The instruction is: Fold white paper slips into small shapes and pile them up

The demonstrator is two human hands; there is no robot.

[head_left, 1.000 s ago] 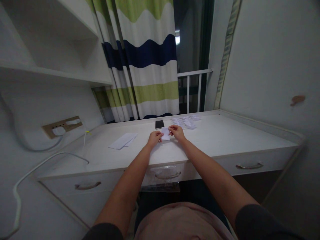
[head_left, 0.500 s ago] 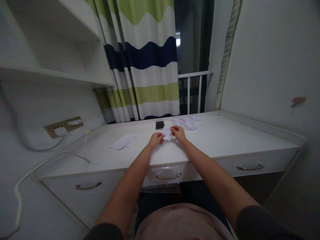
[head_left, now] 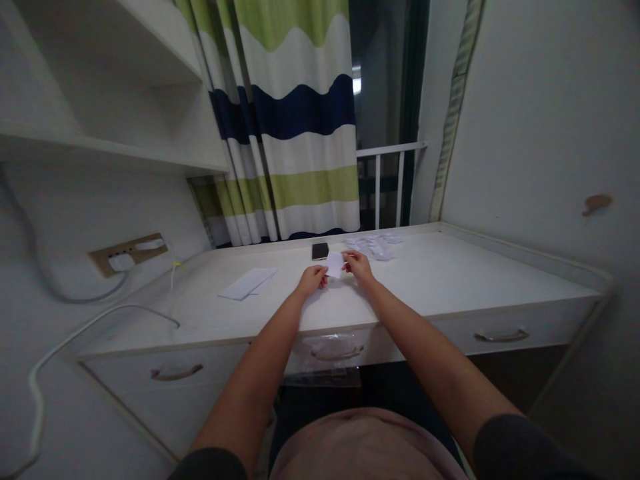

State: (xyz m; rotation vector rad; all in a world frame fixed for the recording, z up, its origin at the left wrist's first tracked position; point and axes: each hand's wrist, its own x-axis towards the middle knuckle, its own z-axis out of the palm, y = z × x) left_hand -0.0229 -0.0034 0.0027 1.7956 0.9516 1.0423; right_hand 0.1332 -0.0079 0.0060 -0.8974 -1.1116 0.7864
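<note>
A small white piece of paper [head_left: 335,265] is held up just above the desk, between my two hands. My left hand [head_left: 312,279] pinches its left edge, fingers closed. At the paper's upper right edge, the fingers of my right hand [head_left: 357,265] are closed on it too. Right behind the paper lies a black phone [head_left: 320,251], flat on the desk. Several folded white paper pieces [head_left: 375,245] lie in a loose heap beyond my right hand. To the left of my left hand rest flat white sheets [head_left: 247,283], partly overlapping.
The white desk [head_left: 480,267] has a raised rim at the back and drawers with metal handles [head_left: 501,336] in front. A striped curtain [head_left: 305,153] hangs behind it. White cables run from a wall socket [head_left: 127,255] on the left. A shelf [head_left: 115,150] overhangs the left side.
The paper and my hands have shifted only slightly; the paper now looks a little flatter and more upright. The phone, sheets and heap stay where they were.
</note>
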